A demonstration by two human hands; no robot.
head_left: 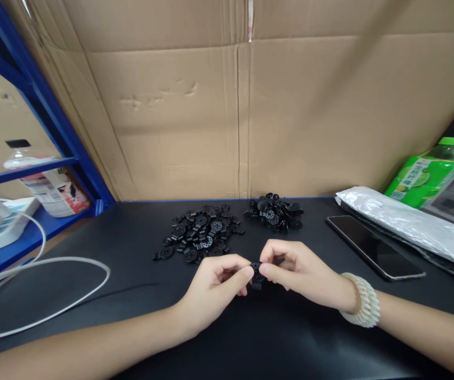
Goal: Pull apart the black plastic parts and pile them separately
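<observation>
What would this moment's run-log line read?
left grip: pinching round black plastic part | right grip: pinching same part | beyond: larger black-parts pile, smaller black-parts pile

beyond the left hand (213, 290), a large heap of black parts (201, 224) bars the way; a narrow gap parts it from the smaller heap (271, 215). bare tabletop (132, 237) gives a lane between the large heap and the white cable (72, 259), another between the smaller heap and the phone (373, 245). cardboard (171, 126) closes the back.
</observation>
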